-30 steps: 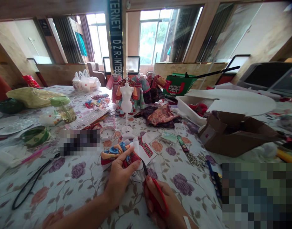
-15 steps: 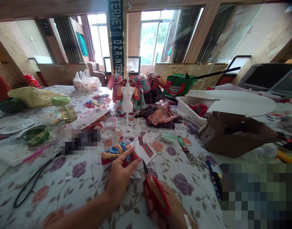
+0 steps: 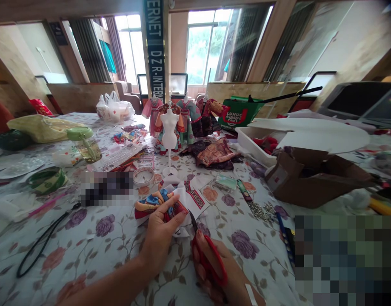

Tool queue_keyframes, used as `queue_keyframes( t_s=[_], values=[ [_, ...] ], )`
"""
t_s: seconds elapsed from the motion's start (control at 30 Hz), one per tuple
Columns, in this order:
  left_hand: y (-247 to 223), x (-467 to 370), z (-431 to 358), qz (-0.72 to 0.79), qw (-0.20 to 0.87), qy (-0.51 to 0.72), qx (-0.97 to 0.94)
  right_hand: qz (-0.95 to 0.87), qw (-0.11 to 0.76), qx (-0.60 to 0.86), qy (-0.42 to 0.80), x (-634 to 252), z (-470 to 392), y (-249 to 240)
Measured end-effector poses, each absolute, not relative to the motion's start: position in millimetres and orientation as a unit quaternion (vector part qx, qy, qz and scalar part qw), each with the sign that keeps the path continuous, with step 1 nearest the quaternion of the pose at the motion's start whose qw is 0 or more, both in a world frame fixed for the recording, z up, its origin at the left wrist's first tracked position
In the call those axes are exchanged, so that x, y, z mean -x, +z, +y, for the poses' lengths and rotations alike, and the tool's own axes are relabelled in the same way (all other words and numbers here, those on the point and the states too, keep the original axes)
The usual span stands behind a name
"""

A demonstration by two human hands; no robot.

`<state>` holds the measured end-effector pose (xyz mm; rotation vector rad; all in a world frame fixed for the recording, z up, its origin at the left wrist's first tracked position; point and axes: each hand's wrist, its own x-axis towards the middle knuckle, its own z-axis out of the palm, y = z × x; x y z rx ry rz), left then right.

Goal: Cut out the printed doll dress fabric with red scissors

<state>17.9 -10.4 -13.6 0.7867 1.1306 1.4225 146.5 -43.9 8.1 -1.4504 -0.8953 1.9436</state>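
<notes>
Handling: soft and light versus rigid

Red, blue and orange patterned fabric (image 3: 155, 201), front-centre of the flower-print-covered table (image 3: 106, 250): presumably light, limp; pinch near the edge. Left hand (image 3: 159, 229) holds it. Red-handled, dark-bladed scissors (image 3: 218, 256): presumably rigid; right hand (image 3: 232, 264) grips the handles.

The place looked like a small sewing workshop set up in a lounge-like room. Scissors (image 3: 218, 254), printed cloth (image 3: 152, 204), a bare mannequin (image 3: 169, 127) and tiny dresses (image 3: 153, 112) at a flower-patterned table (image 3: 118, 248) suggested the sewing; a lettered pillar (image 3: 155, 51), an armchair (image 3: 128, 94) and tall windows (image 3: 199, 53) beyond suggested the lounge.
</notes>
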Motion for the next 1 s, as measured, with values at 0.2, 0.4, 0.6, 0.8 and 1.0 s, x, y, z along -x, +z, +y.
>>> queue_keyframes(
  t_s=[0.2, 0.4, 0.6, 0.8, 1.0],
  values=[
    [-11.5, -18.5, -11.2, 0.484, 0.541, 0.601, -0.335, -0.331, 0.279, 0.541, 0.722, -144.8, -46.0, 8.3],
    [-9.6, -19.9, -10.0, 0.482, 0.546, 0.604, -0.324, -0.349, 0.304, 0.537, 0.706, -145.2, -48.0, 4.0],
    [-12.6, -19.4, -11.0, 0.472, 0.555, 0.606, -0.321, -0.349, 0.287, 0.53, 0.718, -145.0, -45.0, 2.6],
    [-13.3, -18.1, -10.9, 0.478, 0.536, 0.606, -0.343, -0.345, 0.297, 0.537, 0.71, -146.9, -46.1, -3.3],
    [-13.8, -17.5, -11.7, 0.495, 0.509, 0.599, -0.371, -0.358, 0.308, 0.526, 0.707, -146.5, -47.7, -5.2]
  ],
)
